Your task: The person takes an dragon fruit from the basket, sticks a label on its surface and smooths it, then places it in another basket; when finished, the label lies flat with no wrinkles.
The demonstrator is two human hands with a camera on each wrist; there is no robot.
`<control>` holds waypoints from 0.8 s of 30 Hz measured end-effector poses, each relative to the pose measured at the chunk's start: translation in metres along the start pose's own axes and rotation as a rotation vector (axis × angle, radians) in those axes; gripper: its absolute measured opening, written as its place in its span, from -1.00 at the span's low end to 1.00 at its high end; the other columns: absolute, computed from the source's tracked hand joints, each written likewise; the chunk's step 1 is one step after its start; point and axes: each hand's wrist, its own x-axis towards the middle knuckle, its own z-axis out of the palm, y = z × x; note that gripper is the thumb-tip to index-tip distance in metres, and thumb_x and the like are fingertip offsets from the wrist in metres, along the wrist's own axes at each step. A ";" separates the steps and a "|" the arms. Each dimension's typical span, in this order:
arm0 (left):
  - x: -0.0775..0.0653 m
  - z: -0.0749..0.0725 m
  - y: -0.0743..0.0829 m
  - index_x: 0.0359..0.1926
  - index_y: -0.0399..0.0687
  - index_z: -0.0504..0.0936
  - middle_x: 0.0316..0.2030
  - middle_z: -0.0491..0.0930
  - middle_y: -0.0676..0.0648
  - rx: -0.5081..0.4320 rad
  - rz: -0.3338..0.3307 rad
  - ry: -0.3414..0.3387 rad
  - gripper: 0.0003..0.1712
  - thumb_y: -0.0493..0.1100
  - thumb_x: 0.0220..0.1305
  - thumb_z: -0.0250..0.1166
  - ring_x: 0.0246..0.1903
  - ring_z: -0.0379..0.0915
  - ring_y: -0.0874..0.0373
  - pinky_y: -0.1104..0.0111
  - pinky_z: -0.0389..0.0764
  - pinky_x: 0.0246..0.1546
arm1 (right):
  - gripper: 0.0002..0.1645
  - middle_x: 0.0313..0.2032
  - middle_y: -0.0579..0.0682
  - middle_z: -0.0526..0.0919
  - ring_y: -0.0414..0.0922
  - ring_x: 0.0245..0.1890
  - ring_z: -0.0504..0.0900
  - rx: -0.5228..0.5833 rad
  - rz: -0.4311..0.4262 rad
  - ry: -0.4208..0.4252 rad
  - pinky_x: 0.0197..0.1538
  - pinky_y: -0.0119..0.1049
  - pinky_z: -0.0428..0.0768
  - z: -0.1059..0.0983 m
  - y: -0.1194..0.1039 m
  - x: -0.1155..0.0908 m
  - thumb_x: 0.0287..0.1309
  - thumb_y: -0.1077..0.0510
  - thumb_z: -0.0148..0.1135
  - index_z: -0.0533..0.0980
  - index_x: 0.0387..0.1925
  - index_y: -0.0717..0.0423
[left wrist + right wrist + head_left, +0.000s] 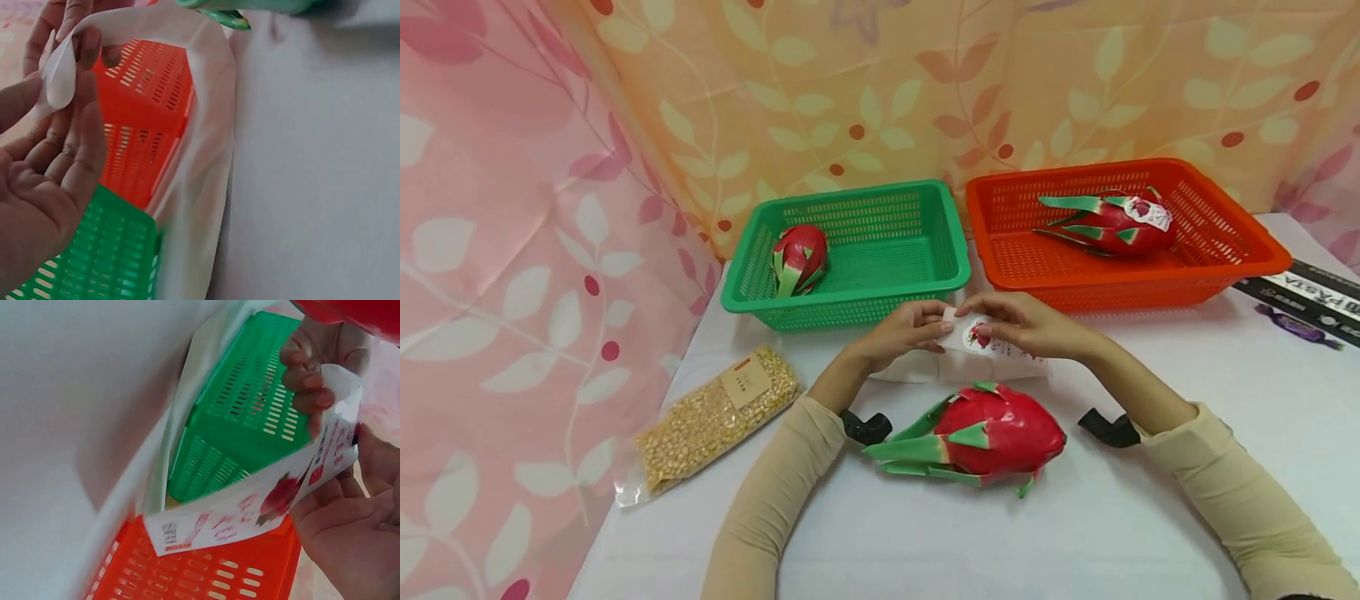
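Observation:
Both hands meet over the table in front of the baskets. The left hand (910,333) pinches the end of a white sticker strip (219,519) printed with red dragon fruit and lettering. My right hand (1026,325) grips the same strip between thumb and fingers, close beside the left fingertips. In the left wrist view a pale rounded flap (61,81) of the strip bends up between the hands. The rest of the strip hangs down in a long loop. On the table nearer to me lies a red dragon fruit (1000,433) with green scales, its leafy end pointing left.
A green basket (850,304) holds one dragon fruit (801,254); a red basket (1120,287) holds another (1120,225) bearing a white label. A bag of yellow kernels (715,421) lies at the left. A black pasta box (1311,292) sits at the right edge.

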 end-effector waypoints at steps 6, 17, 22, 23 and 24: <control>-0.003 0.002 0.007 0.13 -0.27 0.39 -0.47 0.58 0.01 0.157 0.050 0.066 -0.61 -0.26 0.31 0.09 -0.44 0.46 0.29 0.09 0.59 -0.21 | -0.71 -0.24 -0.04 0.59 -0.19 -0.42 0.51 -0.151 -0.060 0.081 -0.38 -0.43 0.49 0.001 -0.001 0.000 0.18 0.30 0.12 0.53 -0.04 0.13; -0.008 0.007 0.018 -0.41 -0.27 0.47 -0.71 0.22 0.05 0.252 0.055 -0.019 -0.64 -0.17 0.43 -0.12 -0.72 0.11 0.25 0.39 0.27 -0.65 | -0.66 -0.42 -0.09 0.57 -0.23 -0.51 0.48 -0.166 -0.214 0.195 -0.45 -0.50 0.47 0.000 -0.004 0.003 -0.07 0.38 0.31 0.60 -0.15 0.21; -0.010 0.008 0.020 -0.45 -0.24 0.42 -0.69 0.27 0.03 0.170 0.014 -0.061 -0.62 -0.17 0.42 -0.19 -0.74 0.06 0.24 0.38 0.13 -0.68 | -0.66 -0.49 -0.09 0.52 -0.27 -0.51 0.44 -0.174 -0.299 0.218 -0.47 -0.51 0.44 0.002 -0.002 0.004 -0.13 0.42 0.33 0.62 -0.21 0.21; -0.010 0.008 0.020 -0.43 -0.26 0.43 -0.69 0.27 0.04 0.174 0.023 -0.058 -0.63 -0.17 0.42 -0.18 -0.75 0.06 0.24 0.37 0.14 -0.69 | -0.67 -0.48 -0.09 0.53 -0.27 -0.51 0.45 -0.174 -0.300 0.222 -0.47 -0.51 0.44 0.003 -0.002 0.004 -0.13 0.42 0.32 0.62 -0.21 0.21; -0.010 0.008 0.020 -0.37 -0.27 0.45 -0.71 0.25 0.04 0.184 0.035 -0.052 -0.65 -0.17 0.42 -0.17 -0.76 0.06 0.24 0.38 0.14 -0.69 | -0.67 -0.46 -0.08 0.55 -0.27 -0.51 0.46 -0.171 -0.296 0.225 -0.47 -0.51 0.45 0.003 -0.002 0.004 -0.12 0.42 0.32 0.61 -0.20 0.21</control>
